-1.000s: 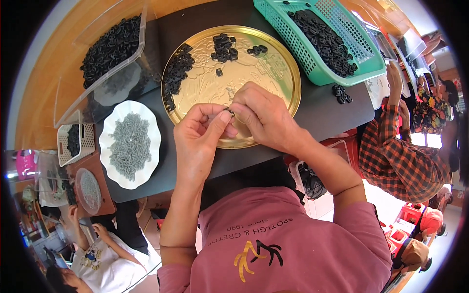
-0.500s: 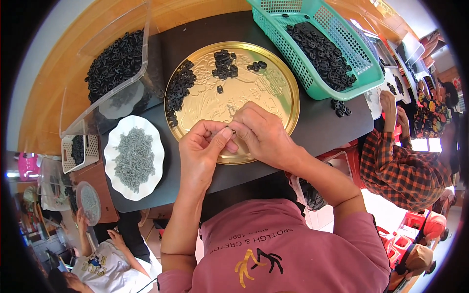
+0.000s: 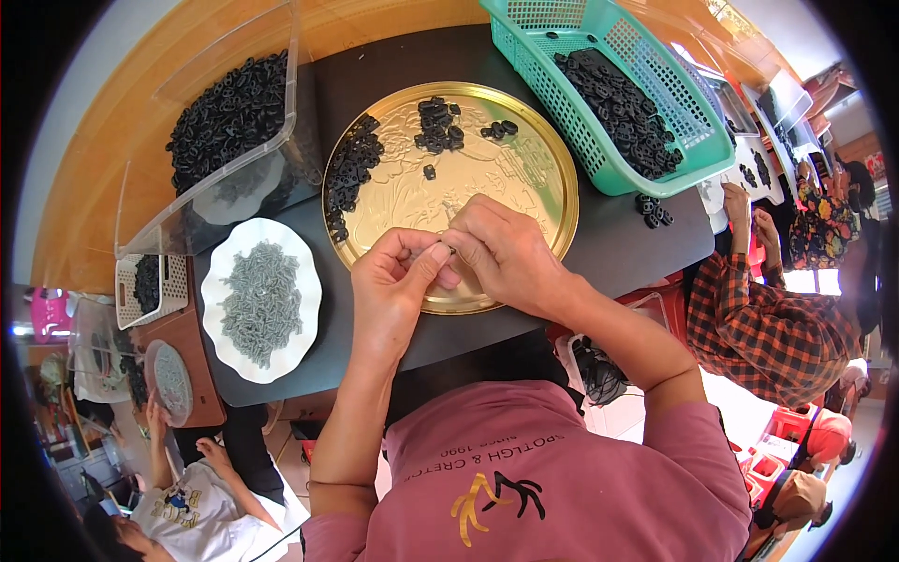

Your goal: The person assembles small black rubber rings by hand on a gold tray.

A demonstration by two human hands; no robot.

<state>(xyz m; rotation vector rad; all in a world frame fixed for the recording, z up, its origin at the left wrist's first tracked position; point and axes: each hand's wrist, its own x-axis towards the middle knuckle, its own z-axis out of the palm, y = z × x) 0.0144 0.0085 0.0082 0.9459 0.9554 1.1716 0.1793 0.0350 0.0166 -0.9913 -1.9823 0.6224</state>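
Left hand (image 3: pixel 398 276), right hand (image 3: pixel 510 258): pinching small dark piece (image 3: pixel 450 249)
Black table (image 3: pixel 609 239): gold tray (image 3: pixel 496 178), twelve o'clock
Plaid-shirted co-worker (image 3: pixel 777 323): three o'clock

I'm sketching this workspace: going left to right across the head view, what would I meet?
Small off-white perforated plastic basket, white scalloped dish of small grey pieces, left hand, right hand, cluster of small black pieces on the dark tabletop, co-worker's orange-and-black checked shirt.

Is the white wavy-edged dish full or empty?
Partly filled: small grey pieces lie heaped in the white dish, while its rim shows around them.
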